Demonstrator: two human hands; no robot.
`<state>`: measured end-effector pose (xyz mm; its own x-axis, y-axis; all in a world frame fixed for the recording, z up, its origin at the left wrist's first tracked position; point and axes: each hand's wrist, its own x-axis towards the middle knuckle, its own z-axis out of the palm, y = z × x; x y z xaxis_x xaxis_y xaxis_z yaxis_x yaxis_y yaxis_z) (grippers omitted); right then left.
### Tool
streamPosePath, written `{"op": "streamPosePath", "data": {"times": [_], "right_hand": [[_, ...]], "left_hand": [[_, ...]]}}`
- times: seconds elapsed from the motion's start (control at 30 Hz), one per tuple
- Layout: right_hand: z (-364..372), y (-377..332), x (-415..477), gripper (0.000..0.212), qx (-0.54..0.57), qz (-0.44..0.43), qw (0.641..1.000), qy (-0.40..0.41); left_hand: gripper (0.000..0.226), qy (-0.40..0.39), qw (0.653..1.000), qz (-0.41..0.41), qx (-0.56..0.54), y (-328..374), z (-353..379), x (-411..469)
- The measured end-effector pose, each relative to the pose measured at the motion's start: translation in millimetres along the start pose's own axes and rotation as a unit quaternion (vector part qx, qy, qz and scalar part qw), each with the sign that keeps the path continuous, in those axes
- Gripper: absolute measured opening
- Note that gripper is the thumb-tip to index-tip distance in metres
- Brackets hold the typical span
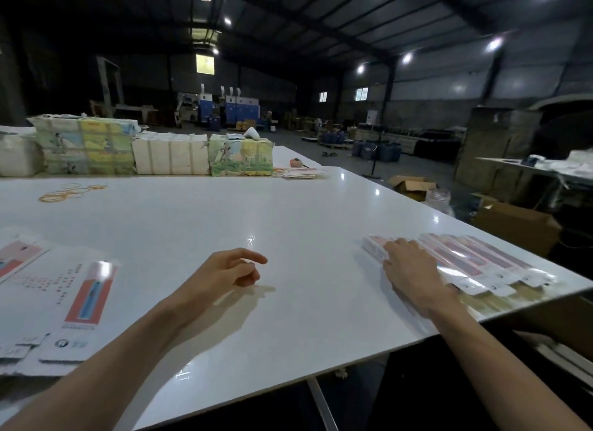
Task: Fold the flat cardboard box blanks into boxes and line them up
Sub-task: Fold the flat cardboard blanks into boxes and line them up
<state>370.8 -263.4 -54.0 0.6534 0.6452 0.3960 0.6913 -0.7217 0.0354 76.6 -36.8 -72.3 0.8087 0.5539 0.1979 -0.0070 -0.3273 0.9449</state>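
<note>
We are holding both bare arms out in front of us. Our left forearm (pixel 128 350) is coming in from the lower left and angling up toward the middle, with the left hand (pixel 231 270) hovering at its end, turned on its side. Its index finger (pixel 253 256) is pointing out to the right, while the other fingers are curling loosely inward near the thumb and gripping nothing. Our right forearm (pixel 481 350) is reaching in from the lower right and slanting up and leftward. The right hand (pixel 407 270) is lying palm down, its fingers straight, slightly spread and pressing flat. The two hands are staying well apart.
</note>
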Motion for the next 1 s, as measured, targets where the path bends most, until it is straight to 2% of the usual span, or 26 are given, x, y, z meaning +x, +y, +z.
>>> {"op": "streamPosePath", "data": {"times": [0.13, 0.3, 0.37, 0.47, 0.57, 0.7, 0.77, 0.83, 0.9, 1.0], "right_hand": [[-10.5, -15.1, 5.5, 0.03, -0.013, -0.018, 1.0, 0.0], [-24.1, -98.2, 26.8, 0.022, 0.081, -0.115, 0.987, 0.08], [-28.9, -142.4, 31.9, 0.017, 0.139, -0.162, 0.972, 0.099], [-20.5, -197.8, 24.9, 0.014, 0.19, -0.206, 0.956, 0.087], [5.7, -217.3, 12.0, 0.017, 0.181, -0.236, 0.953, 0.054], [22.0, -209.1, 16.0, 0.019, 0.212, -0.253, 0.943, 0.035], [28.0, -209.1, 19.1, 0.017, 0.235, -0.262, 0.936, 0.027], [28.7, -207.1, 18.9, 0.017, 0.244, -0.262, 0.934, 0.015], [28.1, -208.7, 20.1, 0.016, 0.257, -0.262, 0.93, 0.009], [28.8, -210.7, 20.1, 0.015, 0.262, -0.263, 0.929, -0.003]], "left_hand": [[0.029, -0.002, 1.0, -0.004, 0.001, -3.1, -2.1, 2.7], [0.028, -0.009, 1.0, -0.01, 0.016, 0.9, -2.0, -1.9], [0.025, 0.022, 1.0, -0.004, 0.007, 5.4, -1.8, -4.2], [0.023, 0.133, 0.991, 0.008, -0.006, 8.5, -5.2, -5.4], [0.026, 0.196, 0.979, -0.004, 0.051, 8.0, -7.6, -6.9], [0.022, 0.2, 0.953, -0.074, 0.216, 18.9, -28.2, -4.4], [0.027, 0.206, 0.915, -0.11, 0.33, 28.7, -55.3, -6.9], [0.033, 0.229, 0.86, -0.145, 0.433, 36.8, -87.8, -11.0], [0.035, 0.242, 0.79, -0.225, 0.517, 45.3, -122.0, -23.1], [0.039, 0.273, 0.68, -0.346, 0.587, 53.1, -164.1, -48.1]]}}
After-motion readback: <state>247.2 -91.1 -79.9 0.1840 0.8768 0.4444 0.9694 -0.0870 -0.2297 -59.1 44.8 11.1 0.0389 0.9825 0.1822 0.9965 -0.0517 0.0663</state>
